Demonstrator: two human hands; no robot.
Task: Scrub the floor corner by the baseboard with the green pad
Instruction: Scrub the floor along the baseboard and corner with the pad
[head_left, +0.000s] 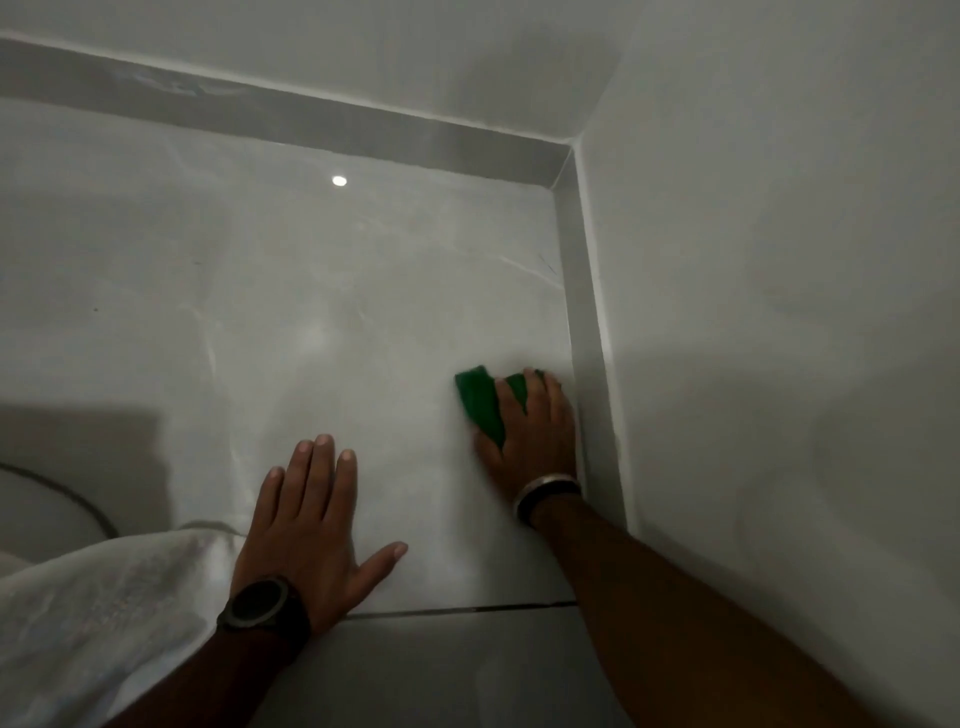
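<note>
My right hand (530, 431) presses a green pad (480, 397) flat on the glossy pale floor tile (322, 291), right beside the grey baseboard (584, 312) that runs along the right wall. Its fingers cover the pad's right half and look blurred. The floor corner (558, 179), where the two baseboards meet, lies farther away at the upper right. My left hand (311, 525) rests flat on the tile with fingers spread, holding nothing; it wears a dark watch.
White walls (779, 260) rise on the right and at the back. A white cloth (104, 623) lies at the lower left, partly under my left forearm. A dark grout line (467, 609) crosses the floor near my wrists. A lamp reflection (338, 181) shines on the tile.
</note>
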